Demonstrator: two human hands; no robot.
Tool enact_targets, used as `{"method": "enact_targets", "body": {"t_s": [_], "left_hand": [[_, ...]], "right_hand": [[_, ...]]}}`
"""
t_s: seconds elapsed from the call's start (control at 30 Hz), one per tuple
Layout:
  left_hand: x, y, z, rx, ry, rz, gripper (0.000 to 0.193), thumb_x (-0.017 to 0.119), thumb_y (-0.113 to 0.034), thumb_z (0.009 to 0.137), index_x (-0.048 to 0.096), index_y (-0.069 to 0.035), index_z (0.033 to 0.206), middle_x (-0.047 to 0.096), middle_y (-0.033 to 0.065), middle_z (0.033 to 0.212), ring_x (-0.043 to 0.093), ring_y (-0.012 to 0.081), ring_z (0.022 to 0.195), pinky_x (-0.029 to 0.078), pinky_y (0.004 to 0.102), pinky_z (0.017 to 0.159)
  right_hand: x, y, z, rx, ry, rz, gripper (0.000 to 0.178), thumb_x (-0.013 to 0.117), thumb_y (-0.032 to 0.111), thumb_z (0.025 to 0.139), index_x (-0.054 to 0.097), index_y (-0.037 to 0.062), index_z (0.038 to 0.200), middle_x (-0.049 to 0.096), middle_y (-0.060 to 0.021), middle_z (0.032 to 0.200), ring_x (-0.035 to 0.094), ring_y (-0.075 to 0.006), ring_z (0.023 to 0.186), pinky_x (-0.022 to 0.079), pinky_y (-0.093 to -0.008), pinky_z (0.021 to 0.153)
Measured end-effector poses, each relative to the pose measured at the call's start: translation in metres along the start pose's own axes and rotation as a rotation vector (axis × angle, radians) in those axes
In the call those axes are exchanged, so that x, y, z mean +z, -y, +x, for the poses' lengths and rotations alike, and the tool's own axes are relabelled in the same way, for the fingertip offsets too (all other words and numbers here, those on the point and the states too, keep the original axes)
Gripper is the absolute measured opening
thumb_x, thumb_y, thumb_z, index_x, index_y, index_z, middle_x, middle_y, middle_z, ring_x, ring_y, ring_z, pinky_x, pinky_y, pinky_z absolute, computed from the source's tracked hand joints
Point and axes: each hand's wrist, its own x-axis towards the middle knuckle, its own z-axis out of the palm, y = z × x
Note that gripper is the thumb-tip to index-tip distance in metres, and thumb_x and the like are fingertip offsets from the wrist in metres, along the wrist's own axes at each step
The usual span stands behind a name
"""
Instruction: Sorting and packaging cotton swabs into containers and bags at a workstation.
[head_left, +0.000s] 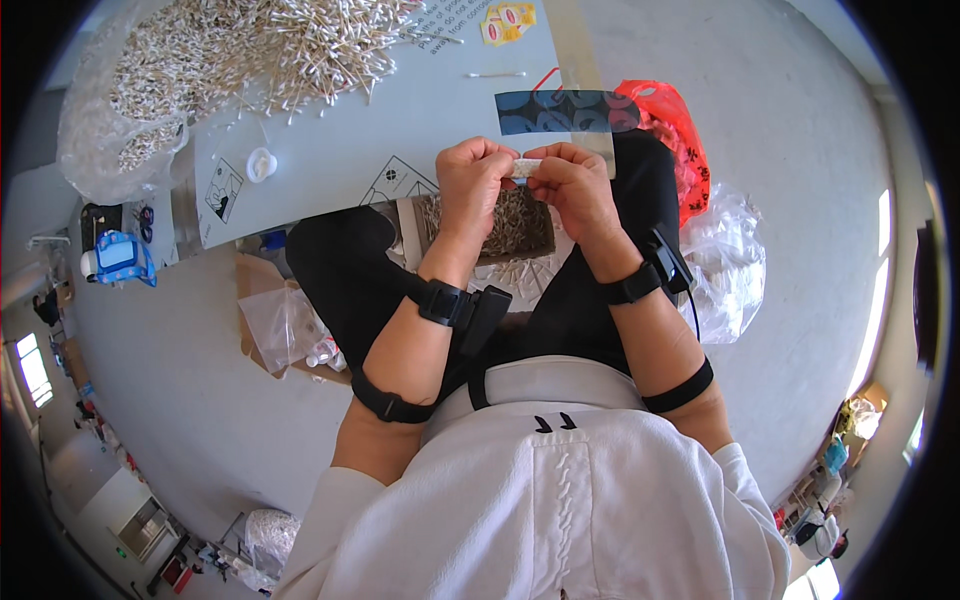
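Note:
My left hand (470, 180) and my right hand (575, 185) meet just over the table's front edge. Between their pinched fingers is a short white bundle (524, 168) that looks like cotton swabs packed together; fingers cover both its ends. Below the hands, between my knees, an open cardboard box (548, 232) holds many loose cotton swabs (510, 215). Just beyond my right hand, a dark translucent printed strip (550, 112) lies across the table's right edge.
A big heap of cotton swabs (330, 50) spills from a clear plastic bag (85, 150) on the table (310, 165). A small white round container (261, 165) and yellow packets (508, 22) lie there too. A red bag (690, 150) and clear plastic (725, 265) are at right.

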Motion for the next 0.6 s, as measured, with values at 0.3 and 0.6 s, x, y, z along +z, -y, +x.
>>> {"method": "enact_targets", "body": {"t_s": [0.3,0.6], "left_hand": [[-0.005,0.003,0.0,-0.021,0.052,-0.081,0.009,0.06,0.003,0.079,0.068,0.004,0.084,0.068,0.0087,0.083,0.063,0.0128,0.07,0.052,0.024,0.063],[0.001,0.004,-0.005,0.045,0.037,-0.012,0.008,0.064,0.002,0.079,0.068,0.002,0.086,0.068,0.0059,0.081,0.062,0.0102,0.072,0.051,0.0225,0.064]], "right_hand": [[-0.008,0.006,-0.001,0.032,0.084,0.045,0.019,0.058,0.002,0.081,0.066,-0.0053,0.096,0.067,-0.0094,0.084,0.065,-0.0138,0.072,0.052,-0.0232,0.063],[-0.013,0.005,-0.003,0.015,0.145,0.01,0.029,0.046,0.0,0.085,0.063,-0.0086,0.107,0.068,-0.0127,0.095,0.067,-0.0165,0.08,0.056,-0.0265,0.073]]}}
